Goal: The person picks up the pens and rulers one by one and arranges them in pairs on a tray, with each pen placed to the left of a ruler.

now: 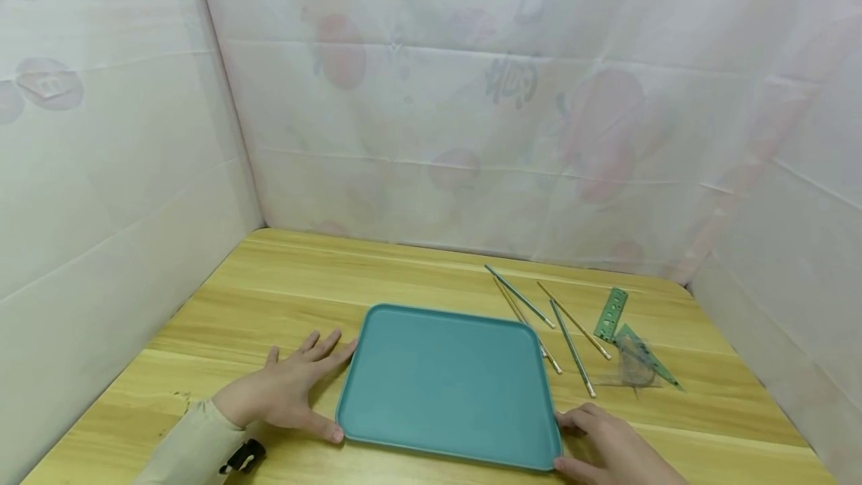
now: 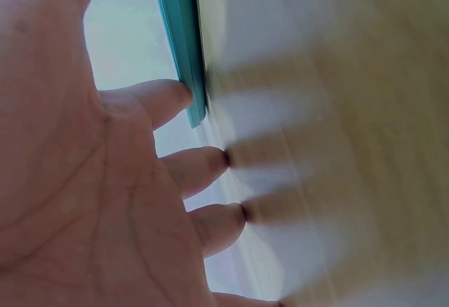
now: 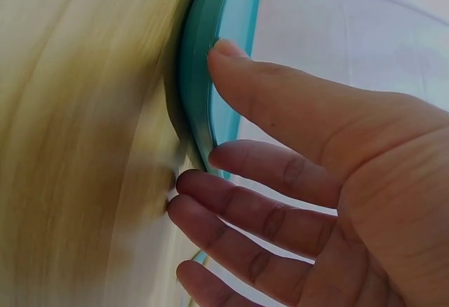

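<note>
A flat teal rectangular tray (image 1: pixel 447 388) with a low raised rim lies on the wooden table between both hands. My left hand (image 1: pixel 279 395) is spread wide at its left side, the thumb tip and index fingertip touching the rim. In the left wrist view, the fingertips of that hand (image 2: pixel 91 167) meet the tray's edge (image 2: pixel 184 48) and the tabletop. At the near right corner, my right hand (image 1: pixel 609 447) touches the rim with thumb and fingers. The right wrist view shows the thumb and index finger of this hand (image 3: pixel 393 195) against the tray's side (image 3: pixel 200 62), other fingers loosely bent.
Several green and yellow pencils (image 1: pixel 572 348) lie scattered right of the tray, some close to its edge. Farther right are a green ruler (image 1: pixel 611 315), a green triangular piece (image 1: pixel 667 374) and a crumpled see-through item (image 1: pixel 635 363). Pale cloth walls (image 1: pixel 431 133) surround the table.
</note>
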Available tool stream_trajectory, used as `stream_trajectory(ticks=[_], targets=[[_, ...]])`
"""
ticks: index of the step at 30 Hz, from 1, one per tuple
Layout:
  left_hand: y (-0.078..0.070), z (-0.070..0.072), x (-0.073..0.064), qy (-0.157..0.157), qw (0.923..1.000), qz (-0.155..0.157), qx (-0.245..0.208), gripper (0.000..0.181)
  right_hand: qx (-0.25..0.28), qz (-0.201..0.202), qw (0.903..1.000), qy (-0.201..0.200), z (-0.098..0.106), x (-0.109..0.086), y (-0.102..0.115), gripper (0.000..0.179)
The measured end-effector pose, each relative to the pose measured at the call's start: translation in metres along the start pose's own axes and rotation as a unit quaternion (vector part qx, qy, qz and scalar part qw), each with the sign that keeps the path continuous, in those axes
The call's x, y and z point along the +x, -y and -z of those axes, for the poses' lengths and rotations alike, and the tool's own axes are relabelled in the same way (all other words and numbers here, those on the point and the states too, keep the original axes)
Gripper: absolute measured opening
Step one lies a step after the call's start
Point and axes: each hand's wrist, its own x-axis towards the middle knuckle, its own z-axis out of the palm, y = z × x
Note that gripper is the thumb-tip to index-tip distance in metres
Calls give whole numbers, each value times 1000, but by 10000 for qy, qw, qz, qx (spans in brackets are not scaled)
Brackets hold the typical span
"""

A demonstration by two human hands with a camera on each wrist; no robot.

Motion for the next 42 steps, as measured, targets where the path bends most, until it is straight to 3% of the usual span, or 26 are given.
stream_trajectory(ticks=[11,19,29,35,42], targets=[[2,-1,0,48,10000,71,-20,126,145,-638,9977,-174,23,-5,15,40],[-3,-1,1,61,9999,98,-67,126,-347,399,9953,-816,55,2,16,29],[-5,-5,3,113,9998,123,-65,126,-214,240,9989,-338,95,49,27,33],[-4,-5,4,79,9999,110,-59,126,-431,411,9973,-441,104,81,27,33],[-2,-6,6,109,9999,39,-107,125,-437,348,9981,-250,104,112,25,35]])
